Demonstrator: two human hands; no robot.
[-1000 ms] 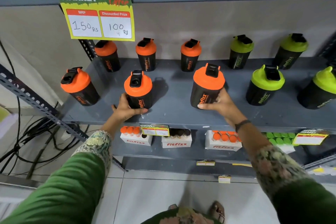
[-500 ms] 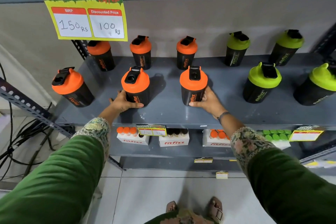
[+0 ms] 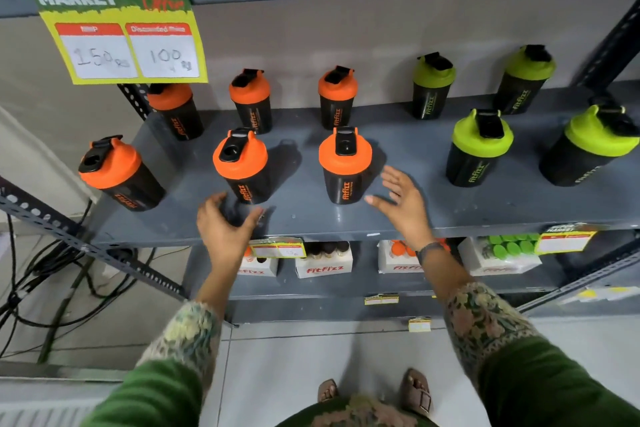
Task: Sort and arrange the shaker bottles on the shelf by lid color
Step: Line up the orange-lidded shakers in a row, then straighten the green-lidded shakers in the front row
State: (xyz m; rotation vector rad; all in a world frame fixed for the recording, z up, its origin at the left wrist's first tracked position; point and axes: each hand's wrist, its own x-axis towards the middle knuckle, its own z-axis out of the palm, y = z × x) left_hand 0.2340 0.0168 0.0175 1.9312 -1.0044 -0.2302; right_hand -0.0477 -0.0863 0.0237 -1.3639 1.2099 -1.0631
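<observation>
Black shaker bottles stand on a grey shelf (image 3: 450,208). Several with orange lids fill the left half, in a back row and a front row; several with green lids stand on the right. My left hand (image 3: 225,225) hovers just in front of the front-middle orange-lid bottle (image 3: 242,166), fingers curled and apart, holding nothing. My right hand (image 3: 401,198) is spread open, just right of the front orange-lid bottle (image 3: 346,166) and off it. The nearest green-lid bottle (image 3: 479,149) stands further right.
A yellow-green price sign (image 3: 114,21) hangs from the upper shelf at the left. White Fitfizz boxes (image 3: 323,262) sit on the lower shelf. Slotted metal posts (image 3: 86,246) and black cables (image 3: 41,274) are at the left. My sandalled feet show on the tiled floor.
Both hands have let go of the two front orange-lid bottles and pulled back toward the shelf's front edge. The right one was set down a second ago.
</observation>
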